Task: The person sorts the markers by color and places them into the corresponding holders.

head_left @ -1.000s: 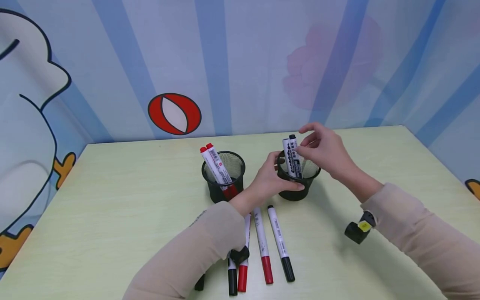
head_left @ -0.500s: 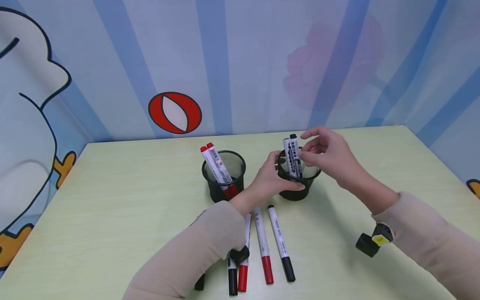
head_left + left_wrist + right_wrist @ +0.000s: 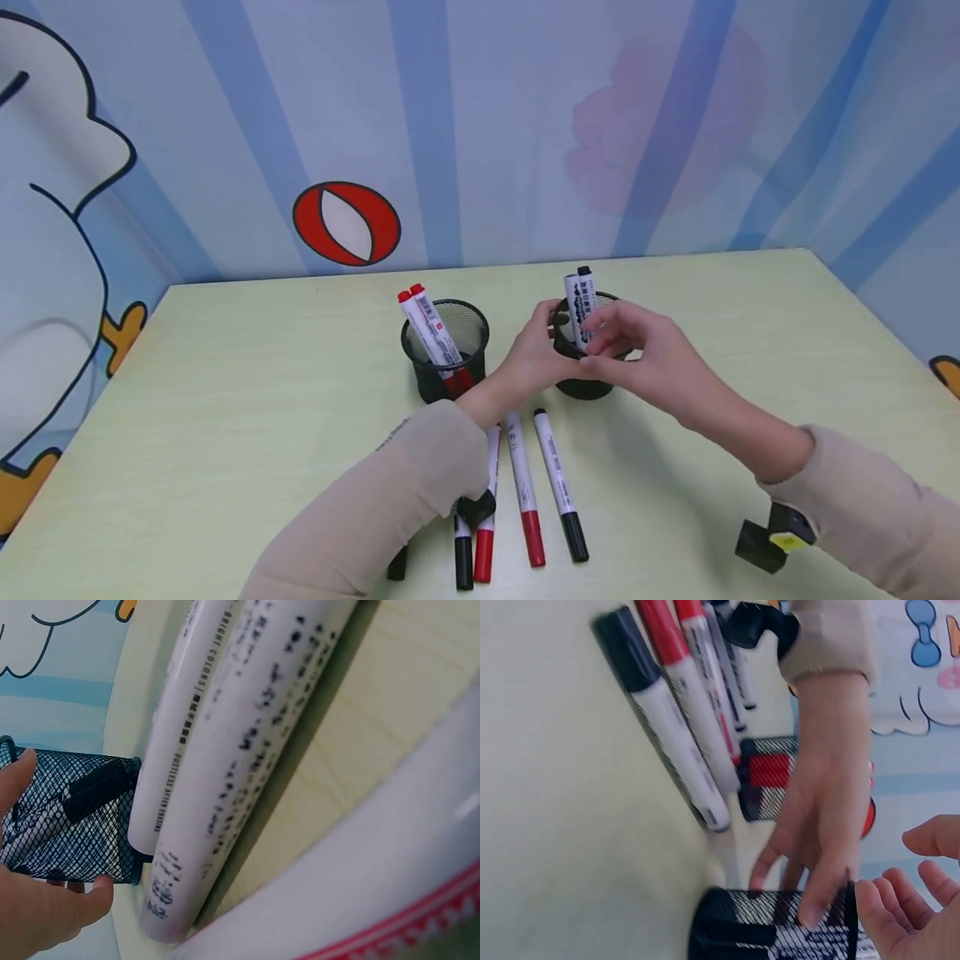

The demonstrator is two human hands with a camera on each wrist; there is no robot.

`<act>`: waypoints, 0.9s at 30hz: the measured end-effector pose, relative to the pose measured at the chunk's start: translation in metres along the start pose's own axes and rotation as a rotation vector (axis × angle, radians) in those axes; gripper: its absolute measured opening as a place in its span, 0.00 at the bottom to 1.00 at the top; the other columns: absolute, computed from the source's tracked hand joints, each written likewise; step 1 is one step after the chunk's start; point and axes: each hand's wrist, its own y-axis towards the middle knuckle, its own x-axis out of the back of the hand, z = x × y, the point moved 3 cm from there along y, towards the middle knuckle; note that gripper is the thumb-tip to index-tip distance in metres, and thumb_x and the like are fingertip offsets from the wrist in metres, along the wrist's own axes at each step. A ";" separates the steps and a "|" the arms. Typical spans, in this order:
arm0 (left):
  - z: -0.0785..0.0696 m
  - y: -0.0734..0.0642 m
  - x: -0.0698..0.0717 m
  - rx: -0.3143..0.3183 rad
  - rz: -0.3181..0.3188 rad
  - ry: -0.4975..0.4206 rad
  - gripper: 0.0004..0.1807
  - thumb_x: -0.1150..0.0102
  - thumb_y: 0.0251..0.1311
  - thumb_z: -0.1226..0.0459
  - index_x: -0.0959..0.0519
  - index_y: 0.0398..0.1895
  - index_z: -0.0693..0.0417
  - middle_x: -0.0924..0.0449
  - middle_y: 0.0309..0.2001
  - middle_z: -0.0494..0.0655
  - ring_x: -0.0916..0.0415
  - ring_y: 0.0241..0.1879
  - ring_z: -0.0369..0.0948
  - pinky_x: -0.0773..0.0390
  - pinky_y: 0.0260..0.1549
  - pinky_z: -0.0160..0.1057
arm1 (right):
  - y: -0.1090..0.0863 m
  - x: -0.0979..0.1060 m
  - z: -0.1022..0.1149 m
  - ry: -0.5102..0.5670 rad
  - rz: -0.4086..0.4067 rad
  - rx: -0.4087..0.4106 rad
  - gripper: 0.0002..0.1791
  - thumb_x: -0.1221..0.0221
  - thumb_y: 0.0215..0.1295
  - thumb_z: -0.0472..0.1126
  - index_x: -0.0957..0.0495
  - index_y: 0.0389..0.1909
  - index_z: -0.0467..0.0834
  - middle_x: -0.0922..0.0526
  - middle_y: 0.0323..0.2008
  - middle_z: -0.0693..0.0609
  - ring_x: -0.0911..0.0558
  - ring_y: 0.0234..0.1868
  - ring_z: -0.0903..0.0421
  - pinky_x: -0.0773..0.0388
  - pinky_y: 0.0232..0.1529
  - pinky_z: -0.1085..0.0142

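Note:
My left hand grips the right black mesh pen cup, thumb across its front and fingers round its left side. Two white markers with black ends stand in that cup, leaning left. At the cup's front right rim is my right hand, its fingers loosely bent and nothing between them. The right wrist view has the right fingertips right at the rim of the cup. Through the mesh in the left wrist view, a marker's black end shows low in the cup.
To the left stands another mesh cup with two red-capped markers. Loose markers lie in front: a red-ended one, a black-ended one and several partly under the left sleeve. A printed backdrop rises behind the table.
My right hand has drawn away from the black markers and come down to the front right rim of the cup. The left hand has kept its grip, and the cups have stayed put.

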 end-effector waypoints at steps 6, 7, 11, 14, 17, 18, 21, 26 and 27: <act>-0.001 -0.001 0.000 -0.019 -0.007 0.021 0.42 0.33 0.49 0.68 0.45 0.67 0.54 0.38 0.64 0.52 0.40 0.63 0.51 0.32 0.56 0.43 | -0.013 -0.014 -0.005 0.033 0.074 0.055 0.12 0.38 0.55 0.30 0.25 0.41 0.38 0.23 0.32 0.49 0.23 0.34 0.54 0.22 0.35 0.66; -0.002 -0.001 0.000 -0.021 -0.007 0.021 0.42 0.34 0.50 0.69 0.45 0.67 0.55 0.38 0.64 0.52 0.41 0.63 0.51 0.32 0.56 0.43 | -0.014 -0.017 -0.006 0.033 0.086 0.061 0.12 0.38 0.55 0.30 0.25 0.41 0.39 0.23 0.32 0.49 0.23 0.34 0.55 0.21 0.36 0.66; -0.004 -0.001 -0.001 -0.009 -0.014 -0.009 0.43 0.35 0.48 0.73 0.46 0.67 0.55 0.38 0.64 0.54 0.39 0.62 0.51 0.31 0.54 0.42 | -0.017 -0.026 -0.011 0.044 0.128 0.056 0.12 0.38 0.55 0.30 0.25 0.41 0.39 0.23 0.32 0.50 0.23 0.35 0.55 0.21 0.37 0.64; -0.004 0.000 -0.001 0.005 -0.027 -0.022 0.45 0.34 0.45 0.74 0.46 0.68 0.54 0.37 0.63 0.53 0.39 0.62 0.50 0.32 0.55 0.42 | -0.019 -0.034 -0.016 0.056 0.155 0.040 0.12 0.38 0.54 0.29 0.25 0.40 0.38 0.23 0.32 0.50 0.23 0.35 0.54 0.21 0.37 0.63; -0.003 0.000 -0.001 0.006 -0.028 -0.024 0.47 0.30 0.43 0.70 0.45 0.67 0.52 0.36 0.62 0.49 0.38 0.61 0.49 0.34 0.56 0.42 | -0.020 -0.041 -0.022 0.070 0.180 0.038 0.13 0.39 0.53 0.28 0.26 0.40 0.36 0.23 0.31 0.49 0.23 0.34 0.54 0.21 0.35 0.63; -0.002 0.000 -0.001 0.002 -0.024 -0.031 0.47 0.29 0.42 0.70 0.45 0.67 0.52 0.36 0.62 0.48 0.37 0.60 0.48 0.34 0.56 0.41 | -0.020 -0.043 -0.024 0.071 0.187 0.042 0.13 0.40 0.52 0.27 0.26 0.40 0.36 0.23 0.31 0.49 0.23 0.34 0.55 0.21 0.34 0.63; -0.002 0.000 -0.001 -0.004 -0.015 -0.047 0.49 0.26 0.40 0.68 0.45 0.67 0.51 0.36 0.61 0.46 0.35 0.59 0.47 0.35 0.57 0.41 | -0.021 -0.048 -0.029 0.059 0.205 0.066 0.14 0.41 0.50 0.25 0.26 0.40 0.35 0.23 0.29 0.49 0.24 0.32 0.57 0.22 0.33 0.66; -0.001 0.000 -0.001 -0.008 -0.015 -0.037 0.50 0.25 0.39 0.67 0.45 0.67 0.51 0.36 0.62 0.45 0.37 0.59 0.48 0.36 0.57 0.41 | -0.020 -0.056 -0.035 0.019 0.209 0.076 0.15 0.41 0.47 0.25 0.26 0.39 0.35 0.22 0.28 0.50 0.24 0.30 0.58 0.24 0.32 0.68; -0.001 0.000 -0.001 -0.008 -0.016 -0.035 0.50 0.25 0.39 0.67 0.45 0.67 0.51 0.36 0.62 0.45 0.37 0.60 0.48 0.36 0.57 0.41 | -0.020 -0.058 -0.035 0.013 0.206 0.070 0.15 0.40 0.47 0.26 0.26 0.40 0.35 0.22 0.28 0.51 0.24 0.30 0.58 0.24 0.32 0.68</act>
